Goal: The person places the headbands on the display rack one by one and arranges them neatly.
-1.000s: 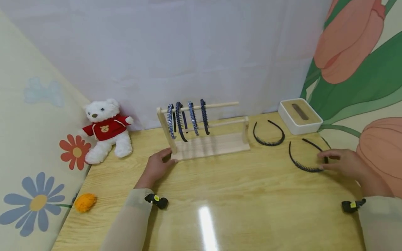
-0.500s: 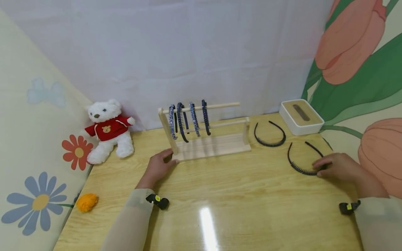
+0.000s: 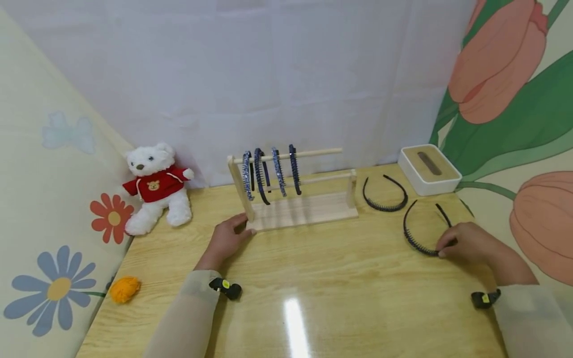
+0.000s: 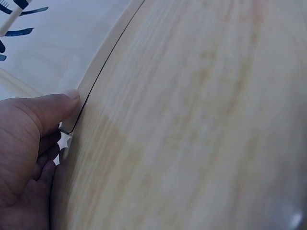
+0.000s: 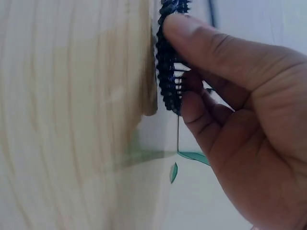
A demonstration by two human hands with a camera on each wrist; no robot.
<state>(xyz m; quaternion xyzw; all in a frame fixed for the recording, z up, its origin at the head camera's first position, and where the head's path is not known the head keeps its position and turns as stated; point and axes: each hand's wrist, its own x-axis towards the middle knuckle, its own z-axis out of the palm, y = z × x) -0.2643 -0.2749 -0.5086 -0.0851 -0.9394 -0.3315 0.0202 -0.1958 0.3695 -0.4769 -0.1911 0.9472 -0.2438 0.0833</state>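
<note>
In the head view, a wooden headband rack stands at the table's middle, with several dark and glittery blue headbands hung at the left of its upper rod. My left hand grips the left end of the rack's base; the left wrist view shows its thumb on the base's edge and the fingers curled beside it. My right hand pinches a dark toothed headband between thumb and fingers, seen closely as a ridged black band in the right wrist view. Part of that headband is hidden behind the hand.
Another dark toothed headband lies on the table right of the rack. Behind it is a white box with a wooden lid. A white teddy bear sits back left, and an orange fluffy ball lies front left.
My right hand has taken hold of the near headband and shifted it slightly left and toward me, turning it a little. My left hand has stayed on the rack's base.
</note>
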